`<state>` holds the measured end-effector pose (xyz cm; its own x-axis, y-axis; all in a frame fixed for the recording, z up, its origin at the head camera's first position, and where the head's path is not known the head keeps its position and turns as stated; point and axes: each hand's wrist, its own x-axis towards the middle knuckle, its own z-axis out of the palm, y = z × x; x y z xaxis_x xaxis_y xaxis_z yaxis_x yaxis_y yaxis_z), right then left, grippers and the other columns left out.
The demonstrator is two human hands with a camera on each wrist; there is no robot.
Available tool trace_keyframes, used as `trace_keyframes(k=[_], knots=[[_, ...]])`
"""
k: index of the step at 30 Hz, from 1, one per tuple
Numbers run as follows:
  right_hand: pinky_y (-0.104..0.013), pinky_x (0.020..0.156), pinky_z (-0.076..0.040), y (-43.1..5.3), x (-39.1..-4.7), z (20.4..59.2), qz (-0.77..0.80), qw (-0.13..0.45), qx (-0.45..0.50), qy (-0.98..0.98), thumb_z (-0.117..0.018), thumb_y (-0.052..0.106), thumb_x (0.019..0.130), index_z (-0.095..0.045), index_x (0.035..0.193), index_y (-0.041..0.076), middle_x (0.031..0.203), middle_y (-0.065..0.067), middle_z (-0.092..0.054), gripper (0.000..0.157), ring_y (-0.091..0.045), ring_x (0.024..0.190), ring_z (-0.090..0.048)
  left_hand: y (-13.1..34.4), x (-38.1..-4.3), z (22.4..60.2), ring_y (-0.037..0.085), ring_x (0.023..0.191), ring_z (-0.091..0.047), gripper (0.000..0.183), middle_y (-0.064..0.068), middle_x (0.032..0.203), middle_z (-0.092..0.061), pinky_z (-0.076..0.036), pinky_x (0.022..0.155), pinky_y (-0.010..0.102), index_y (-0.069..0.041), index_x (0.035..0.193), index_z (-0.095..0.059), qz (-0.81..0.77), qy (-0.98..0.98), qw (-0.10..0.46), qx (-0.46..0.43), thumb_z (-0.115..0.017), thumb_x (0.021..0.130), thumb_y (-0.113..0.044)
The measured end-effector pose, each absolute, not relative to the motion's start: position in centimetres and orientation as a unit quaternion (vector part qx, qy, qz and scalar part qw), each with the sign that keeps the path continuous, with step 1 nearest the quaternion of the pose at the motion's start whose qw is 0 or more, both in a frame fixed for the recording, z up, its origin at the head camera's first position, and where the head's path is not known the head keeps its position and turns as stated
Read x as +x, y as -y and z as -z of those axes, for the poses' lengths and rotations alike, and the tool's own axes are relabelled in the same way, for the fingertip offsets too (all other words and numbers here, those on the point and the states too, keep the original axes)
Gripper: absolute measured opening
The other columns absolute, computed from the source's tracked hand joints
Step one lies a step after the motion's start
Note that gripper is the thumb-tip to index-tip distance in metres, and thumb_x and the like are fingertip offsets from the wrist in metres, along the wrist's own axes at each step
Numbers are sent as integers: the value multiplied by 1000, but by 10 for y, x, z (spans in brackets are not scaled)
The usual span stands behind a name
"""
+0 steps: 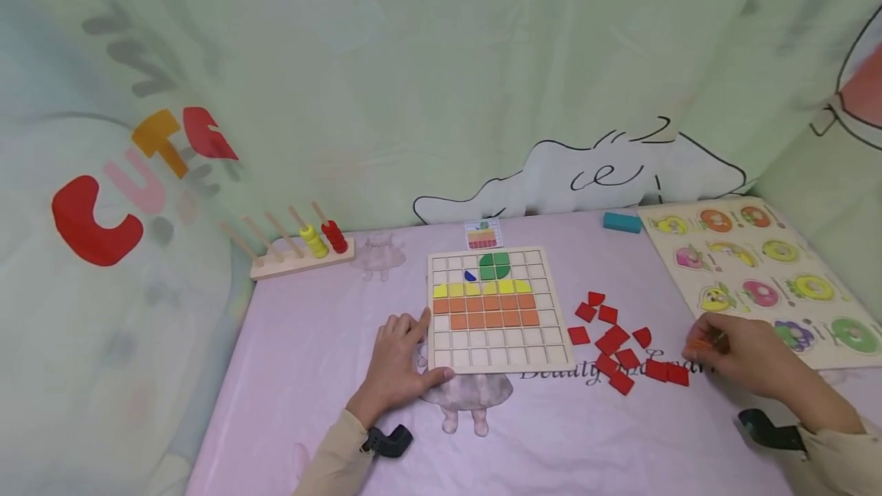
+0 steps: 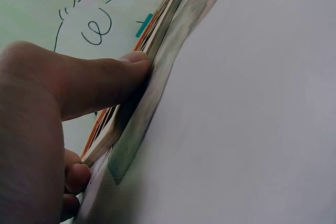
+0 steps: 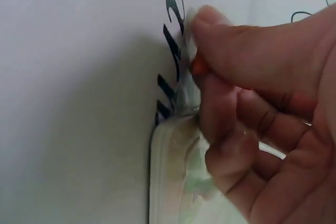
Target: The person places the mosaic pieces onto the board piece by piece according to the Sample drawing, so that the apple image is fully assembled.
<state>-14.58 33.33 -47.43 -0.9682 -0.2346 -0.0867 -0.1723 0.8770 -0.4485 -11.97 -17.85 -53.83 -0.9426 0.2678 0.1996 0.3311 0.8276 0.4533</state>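
Note:
A square wooden grid board (image 1: 553,335) lies on the table, with rows of yellow tiles (image 1: 473,288) and orange tiles (image 1: 494,320), a green leaf shape (image 1: 494,266) and a small blue piece (image 1: 470,275). At the board's near left corner, my left hand (image 1: 396,362) holds it, thumb on the front edge and fingers along the left edge. The thumb (image 2: 113,80) presses the board's side in the left wrist view. Over on the right, my right hand (image 1: 747,354) pinches a small orange tile (image 3: 199,66), mostly hidden by the fingertips. Loose red tiles (image 1: 612,340) lie between board and right hand.
A pattern card (image 1: 483,234) sits behind the board. At back left stands a wooden peg counter (image 1: 303,259) with yellow and red beads. A teal block (image 1: 622,222) lies beside a fruit puzzle board (image 1: 740,282) on the right, partly under my right hand.

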Motion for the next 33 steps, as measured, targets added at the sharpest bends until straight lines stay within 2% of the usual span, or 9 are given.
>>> trace_keyframes(k=[5, 7, 10, 13, 18, 21, 25, 29, 33], knots=[[-23, 56, -47, -310, -147, 477, 292, 17, -75, -953, -80, 24, 95, -63, 125, 7, 84, -3, -68, 38, -6, 65, -56, 181, -119, 538, 15, 93, -35, 105, -4, 96, -45, -32, 86, 33, -2, 157, -50, 243, 956, 64, -154, -81, 77, -63], [-22, 58, -50, -292, -150, 479, 345, -5, -55, -937, -78, 27, 98, -65, 128, 7, 88, -9, -73, 38, -3, 67, -61, 183, -118, 538, 14, 92, -34, 105, -4, 95, -45, -32, 85, 33, -2, 156, -51, 242, 956, 66, -153, -82, 76, -62], [-21, 63, -56, -256, -156, 486, 429, -19, -32, -902, -77, 30, 99, -70, 128, 7, 92, -5, -78, 38, -4, 73, -70, 184, -117, 538, 14, 92, -33, 104, -5, 95, -44, -31, 85, 32, -3, 156, -51, 239, 957, 67, -152, -83, 76, -62], [-19, 70, -58, -217, -161, 492, 498, 1, -37, -866, -77, 27, 99, -68, 136, 5, 101, -7, -81, 44, -4, 81, -75, 183, -117, 537, 13, 91, -33, 104, -5, 94, -44, -31, 85, 32, -3, 156, -51, 241, 956, 67, -153, -83, 76, -62], [-17, 80, -58, -156, -165, 494, 569, 75, -81, -815, -75, 12, 99, -65, 140, -1, 109, -20, -80, 44, -15, 93, -80, 180, -116, 535, 14, 91, -32, 104, -5, 94, -43, -30, 84, 32, -2, 156, -51, 255, 953, 61, -152, -83, 77, -61], [-17, 82, -58, -125, -168, 495, 581, 99, -98, -802, -75, 9, 98, -65, 136, -2, 107, -18, -81, 41, -23, 97, -81, 179, -116, 536, 14, 92, -32, 104, -6, 94, -42, -29, 85, 32, -3, 156, -51, 254, 954, 60, -148, -83, 77, -60], [-16, 82, -54, -92, -172, 495, 554, 87, -113, -820, -82, 12, 93, -73, 126, 5, 105, -9, -80, 35, -21, 95, -75, 180, -117, 537, 13, 92, -33, 103, -7, 95, -42, -29, 85, 32, -4, 157, -51, 246, 955, 61, -151, -82, 78, -62], [-23, 79, -48, -67, -177, 493, 505, 60, -145, -849, -88, 16, 87, -79, 117, 12, 108, -5, -74, 32, -17, 91, -60, 180, -119, 537, 13, 92, -32, 104, -6, 95, -41, -29, 85, 32, -4, 157, -50, 245, 955, 64, -157, -80, 79, -64], [-30, 77, -43, -49, -183, 491, 442, 42, -170, -880, -93, 19, 82, -84, 110, 18, 102, -1, -70, 30, -17, 89, -54, 179, -120, 536, 13, 92, -33, 103, -7, 95, -42, -30, 85, 31, -4, 157, -50, 245, 953, 69, -162, -80, 79, -64]])
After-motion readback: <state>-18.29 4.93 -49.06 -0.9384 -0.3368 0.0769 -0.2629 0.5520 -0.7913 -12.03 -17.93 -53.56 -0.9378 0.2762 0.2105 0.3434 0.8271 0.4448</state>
